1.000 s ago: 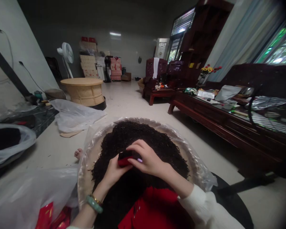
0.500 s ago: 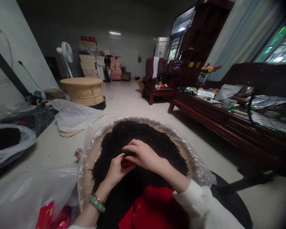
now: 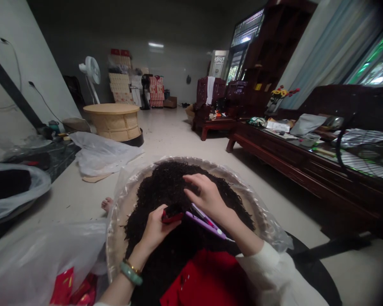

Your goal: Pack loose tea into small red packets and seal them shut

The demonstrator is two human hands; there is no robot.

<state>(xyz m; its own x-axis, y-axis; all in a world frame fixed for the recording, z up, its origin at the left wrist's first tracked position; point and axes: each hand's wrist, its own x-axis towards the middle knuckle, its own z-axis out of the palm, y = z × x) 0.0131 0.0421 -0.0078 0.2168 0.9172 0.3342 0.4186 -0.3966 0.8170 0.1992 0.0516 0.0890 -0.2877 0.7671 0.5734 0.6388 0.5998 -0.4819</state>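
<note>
A round tray [image 3: 115,238], lined with clear plastic, holds a heap of dark dry leaves [image 3: 166,182] that look like loose tea. Over it, my left hand [image 3: 155,227] grips a small red packet [image 3: 172,217], its top open and dark leaves showing in the mouth. My right hand [image 3: 204,193] hovers to the right of the packet, fingers apart, with nothing visible in them. Partly below my right hand lies a purple flat iron [image 3: 206,225] with its two arms apart, on the leaves. Red cloth or wrapping [image 3: 207,276] covers the near side.
At lower left, a clear plastic bag [image 3: 44,255] has red packets [image 3: 63,285] in it. Another lined basin [image 3: 40,187] of dark leaves stands farther left. A bare foot [image 3: 107,204] is beside the tray. A dark wooden table [image 3: 284,157] runs along the right; a black round base [image 3: 322,272] sits nearby.
My right hand has lifted off the packet and moved right and up, its fingers spreading. The packet's mouth and the purple flat iron have come into sight. The left hand keeps its hold.
</note>
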